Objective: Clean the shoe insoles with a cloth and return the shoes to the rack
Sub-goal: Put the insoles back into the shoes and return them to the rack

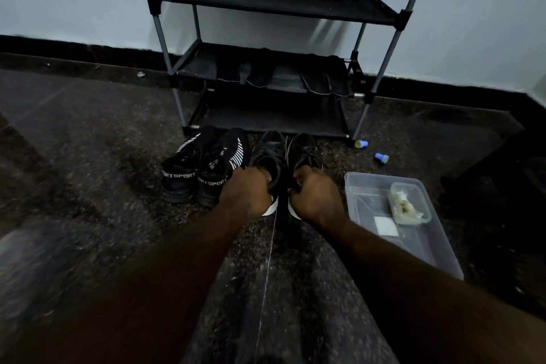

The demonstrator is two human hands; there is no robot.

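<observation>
Centre-left, the striped SPORT pair [201, 168] stands on the floor before the rack [159, 29]. Just right of it, the left hand [245, 189] curls round the heel of a white-soled black shoe [270, 154], and the right hand [316, 198] grips its mate [304, 151] likewise. Dark insoles [283, 77] lie on the middle shelf above. Held only by the heels, a drooping toe could sweep those insoles off or clip the plastic bin [351, 186] at right.
</observation>
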